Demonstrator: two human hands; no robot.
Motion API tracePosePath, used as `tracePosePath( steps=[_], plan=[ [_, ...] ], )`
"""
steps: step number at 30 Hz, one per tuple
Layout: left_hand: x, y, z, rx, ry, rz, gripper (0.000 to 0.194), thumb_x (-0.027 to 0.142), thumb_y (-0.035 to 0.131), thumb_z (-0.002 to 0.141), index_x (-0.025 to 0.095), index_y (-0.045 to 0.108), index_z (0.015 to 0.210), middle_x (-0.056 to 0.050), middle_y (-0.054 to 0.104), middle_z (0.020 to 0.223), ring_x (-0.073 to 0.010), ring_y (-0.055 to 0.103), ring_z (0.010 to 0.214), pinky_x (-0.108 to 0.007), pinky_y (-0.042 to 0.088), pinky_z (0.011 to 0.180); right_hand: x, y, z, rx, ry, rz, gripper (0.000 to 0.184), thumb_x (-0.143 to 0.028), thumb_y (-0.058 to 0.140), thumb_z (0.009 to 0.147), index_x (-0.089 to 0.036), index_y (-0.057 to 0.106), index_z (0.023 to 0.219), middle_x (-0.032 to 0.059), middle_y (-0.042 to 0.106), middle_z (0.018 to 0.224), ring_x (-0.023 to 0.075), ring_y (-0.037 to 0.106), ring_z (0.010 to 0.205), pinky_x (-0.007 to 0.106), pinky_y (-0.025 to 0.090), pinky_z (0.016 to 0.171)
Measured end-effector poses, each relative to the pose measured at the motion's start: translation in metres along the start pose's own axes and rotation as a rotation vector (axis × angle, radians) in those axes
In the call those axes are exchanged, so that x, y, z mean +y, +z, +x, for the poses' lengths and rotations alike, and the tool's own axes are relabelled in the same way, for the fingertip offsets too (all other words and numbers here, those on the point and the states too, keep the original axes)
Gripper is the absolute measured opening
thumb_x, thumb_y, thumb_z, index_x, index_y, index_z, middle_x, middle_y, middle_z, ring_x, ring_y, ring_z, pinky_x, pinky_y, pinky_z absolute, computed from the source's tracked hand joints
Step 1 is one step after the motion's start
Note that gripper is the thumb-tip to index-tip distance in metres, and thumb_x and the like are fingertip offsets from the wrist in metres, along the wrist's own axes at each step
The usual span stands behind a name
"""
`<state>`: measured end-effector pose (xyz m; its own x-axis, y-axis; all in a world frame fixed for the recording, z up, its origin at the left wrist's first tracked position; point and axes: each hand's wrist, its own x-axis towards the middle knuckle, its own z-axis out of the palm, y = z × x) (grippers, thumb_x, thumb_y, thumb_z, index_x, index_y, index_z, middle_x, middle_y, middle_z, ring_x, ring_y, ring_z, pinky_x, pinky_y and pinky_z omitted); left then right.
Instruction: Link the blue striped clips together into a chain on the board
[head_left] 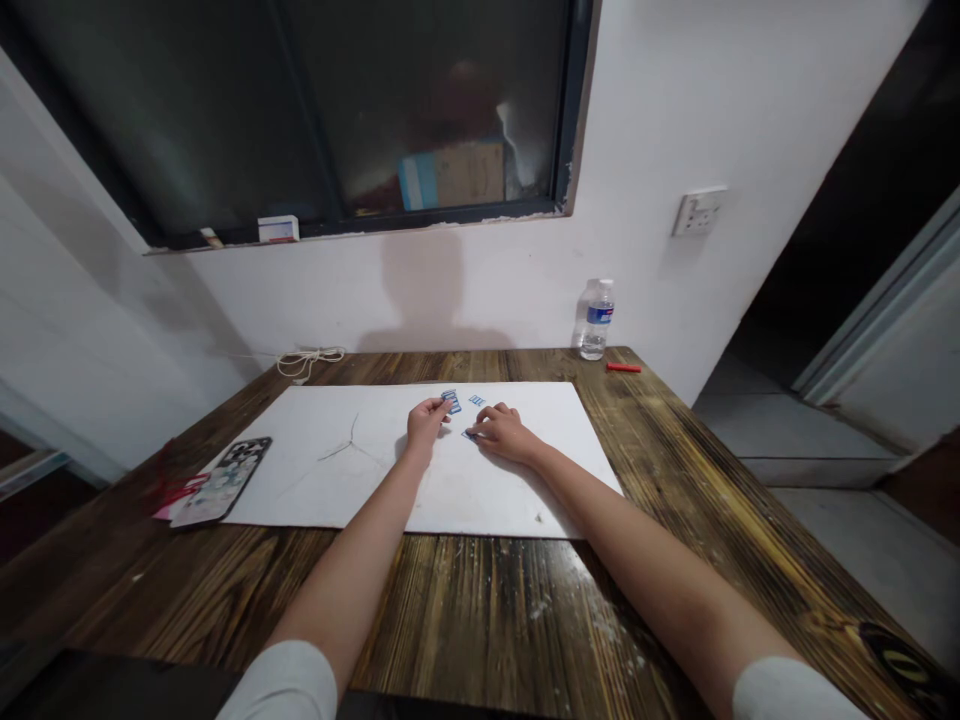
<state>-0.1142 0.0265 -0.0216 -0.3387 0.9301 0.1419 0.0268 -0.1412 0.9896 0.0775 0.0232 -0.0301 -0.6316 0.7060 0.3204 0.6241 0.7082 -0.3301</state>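
My left hand (425, 424) is closed in a pinch around several small blue-and-white cards (451, 403), fanned slightly and raised just above a white board (315, 500). To its right, my right hand (508, 432) has curled fingers on another small blue-and-white card (468, 435) at the board's surface; the fingertips partly cover it. A third spot holds a loose blue-and-white card (477, 400), lying flat beyond my right fingers. What is printed on the cards is too small to read. Thin dark lines (350, 441) are drawn on the board's left half.
A phone-like patterned case (229, 482) and red-pink item (180, 490) lie at the board's left edge. Behind the board are a white cable (309, 358), a water bottle (597, 320) and a red marker-like stick (624, 368), all on the wooden table (465, 610).
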Motion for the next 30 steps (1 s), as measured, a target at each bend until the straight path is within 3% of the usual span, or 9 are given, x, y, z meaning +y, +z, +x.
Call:
tracePosePath(
  steps=[9, 14, 20, 24, 30],
  plan=[
    [0.003, 0.001, -0.003, -0.008, 0.011, 0.003, 0.039, 0.047, 0.079, 0.053, 0.016, 0.068, 0.074, -0.001, 0.059, 0.058, -0.0103, 0.053, 0.053, -0.017, 0.035, 0.041, -0.002, -0.003, -0.001, 0.011, -0.106, 0.043, 0.025, -0.040, 0.067, 0.081, -0.027, 0.073, 0.102, 0.0069, 0.062, 0.109, 0.0235, 0.043, 0.102, 0.037, 0.030, 0.084],
    [0.005, 0.001, -0.005, -0.001, 0.005, 0.025, 0.040, 0.048, 0.079, 0.053, 0.015, 0.068, 0.074, -0.001, 0.058, 0.057, -0.0102, 0.052, 0.052, -0.017, 0.034, 0.040, -0.008, -0.007, 0.002, 0.002, -0.105, -0.009, 0.016, -0.030, 0.065, 0.082, -0.027, 0.074, 0.095, 0.0054, 0.066, 0.103, 0.0222, 0.050, 0.100, 0.034, 0.032, 0.082],
    [0.006, 0.000, -0.005, -0.009, 0.001, 0.022, 0.041, 0.049, 0.079, 0.053, 0.015, 0.068, 0.074, -0.001, 0.059, 0.057, -0.0102, 0.052, 0.052, -0.017, 0.034, 0.041, -0.033, -0.015, 0.008, -0.158, -0.084, -0.241, 0.024, -0.016, 0.052, 0.086, -0.021, 0.075, 0.090, 0.0093, 0.068, 0.092, 0.0219, 0.058, 0.089, 0.030, 0.037, 0.072],
    [0.002, -0.001, -0.002, -0.013, 0.005, 0.013, 0.041, 0.049, 0.079, 0.052, 0.015, 0.067, 0.073, 0.000, 0.059, 0.057, -0.0098, 0.052, 0.052, -0.017, 0.034, 0.042, -0.053, -0.013, 0.008, -0.186, 0.001, -0.365, 0.025, -0.009, 0.048, 0.086, -0.012, 0.073, 0.090, 0.0146, 0.068, 0.088, 0.0247, 0.062, 0.086, 0.032, 0.041, 0.071],
    [-0.001, -0.001, 0.001, -0.016, 0.026, 0.011, 0.041, 0.049, 0.079, 0.052, 0.016, 0.067, 0.073, 0.000, 0.059, 0.058, -0.0099, 0.053, 0.052, -0.017, 0.034, 0.043, -0.060, -0.004, 0.007, -0.192, 0.011, -0.396, 0.025, -0.008, 0.048, 0.086, -0.010, 0.071, 0.096, 0.0170, 0.068, 0.092, 0.0255, 0.062, 0.088, 0.034, 0.042, 0.075]
  ],
)
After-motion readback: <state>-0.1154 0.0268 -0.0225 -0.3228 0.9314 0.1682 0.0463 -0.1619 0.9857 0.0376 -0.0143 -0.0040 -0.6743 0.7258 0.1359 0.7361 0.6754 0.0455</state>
